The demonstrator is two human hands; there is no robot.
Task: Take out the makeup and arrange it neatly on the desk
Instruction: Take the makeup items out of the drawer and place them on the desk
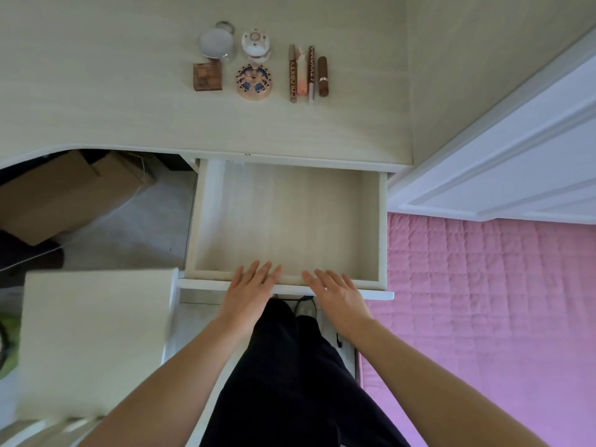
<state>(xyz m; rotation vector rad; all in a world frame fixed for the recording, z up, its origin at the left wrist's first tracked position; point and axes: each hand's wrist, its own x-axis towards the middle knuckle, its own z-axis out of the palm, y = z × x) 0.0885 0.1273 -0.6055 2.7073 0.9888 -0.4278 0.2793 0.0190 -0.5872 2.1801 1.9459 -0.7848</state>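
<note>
While the drawer [290,217] stands pulled out and shows only its bare floor, the left hand [250,290] and the right hand [337,296] are laid over its front rail, fingers straight and spread, gripping nothing. The two hands are set side by side with a gap between them, palms down, which suits an even push; the judgement is that the drawer is about to be closed, since nothing is left in it to be taken out.

The makeup is found well beyond the fingertips, on the bench [96,91], past the far end of the drawer. Beyond the left hand a tidy block of four is seen: a round mirror-like compact [214,43], a white ornate jar [256,43], a brown square case [207,76] and a patterned round compact [254,82], two by two. Beyond the right hand four slim pieces are laid parallel and close together: a lettered brown tube [293,74], a pink stick [302,75], a second lettered pencil [311,74] and a short brown lipstick [322,76]. Like is grouped with like, apparently for neatness, so the arranging is judged all but done.

To the right of the right hand a pink quilted bed [483,301] is seen.
</note>
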